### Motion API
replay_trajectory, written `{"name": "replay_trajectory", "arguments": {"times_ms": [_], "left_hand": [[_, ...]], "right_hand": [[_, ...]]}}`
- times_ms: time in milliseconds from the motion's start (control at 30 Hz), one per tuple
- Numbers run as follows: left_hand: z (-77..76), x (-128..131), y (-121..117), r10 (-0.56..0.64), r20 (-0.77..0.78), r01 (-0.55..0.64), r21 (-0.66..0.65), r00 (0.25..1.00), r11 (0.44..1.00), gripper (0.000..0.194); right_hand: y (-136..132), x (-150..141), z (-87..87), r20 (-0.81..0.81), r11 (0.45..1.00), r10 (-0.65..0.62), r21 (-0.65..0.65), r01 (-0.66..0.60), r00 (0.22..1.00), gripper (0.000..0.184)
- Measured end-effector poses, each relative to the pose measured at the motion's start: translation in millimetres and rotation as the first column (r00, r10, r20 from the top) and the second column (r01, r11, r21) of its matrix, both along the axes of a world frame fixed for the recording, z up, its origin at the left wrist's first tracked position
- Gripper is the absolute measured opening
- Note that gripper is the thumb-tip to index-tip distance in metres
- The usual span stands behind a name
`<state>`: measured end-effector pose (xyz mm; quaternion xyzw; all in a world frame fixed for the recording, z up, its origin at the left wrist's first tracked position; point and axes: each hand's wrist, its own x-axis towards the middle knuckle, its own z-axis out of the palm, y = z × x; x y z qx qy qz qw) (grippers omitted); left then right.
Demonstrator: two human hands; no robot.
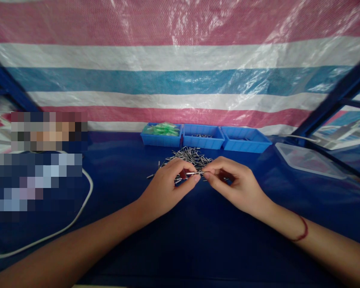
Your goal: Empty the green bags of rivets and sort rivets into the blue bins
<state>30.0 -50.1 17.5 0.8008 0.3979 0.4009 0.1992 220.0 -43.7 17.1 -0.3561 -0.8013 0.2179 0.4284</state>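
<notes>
A thin silvery metal pin (192, 173), thicker toward its left end, lies level between my two hands. My left hand (167, 185) pinches it between thumb and forefinger. On the other side, the thumb and fingertips of my right hand (238, 182) are closed on its slender right end. Whether this is one piece or two joined parts is too small to tell. Just behind my fingers spreads a loose pile of similar metal pins (187, 154), partly hidden by both hands.
Behind the pile stand three blue bins: one (162, 141) with green plastic-looking pieces, one (204, 143) with metal pins, one (247, 146) with a few dark bits. A clear plastic lid (310, 161) lies right. A white cable (88, 200) curves beside a blurred-out area at left.
</notes>
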Motion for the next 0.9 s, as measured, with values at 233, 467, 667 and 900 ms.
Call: {"name": "replay_trajectory", "arguments": {"times_ms": [233,467,667,900], "left_hand": [[-0.1,-2,-1,0.048,0.005,-0.048,0.069,0.999,0.996,0.009],[-5.0,-2,-1,0.027,-0.027,-0.027,-0.004,0.999,1.000,0.016],[-10.3,-2,5,-0.056,-0.199,0.067,0.050,0.978,0.996,0.011],[-19.9,0,11,-0.058,-0.510,0.169,0.174,0.858,0.970,0.027]], "right_hand": [[0,-3,-4.0,0.030,0.996,0.066,-0.056,-0.064,0.997,0.013],[37,19,-4.1,-0.217,0.933,-0.283,-0.288,0.216,0.934,0.020],[95,73,-7.7,-0.325,0.776,-0.621,-0.378,0.504,0.713,0.018],[92,73,-2.6,-0.265,0.740,-0.650,-0.434,0.513,0.713,0.031]]}}
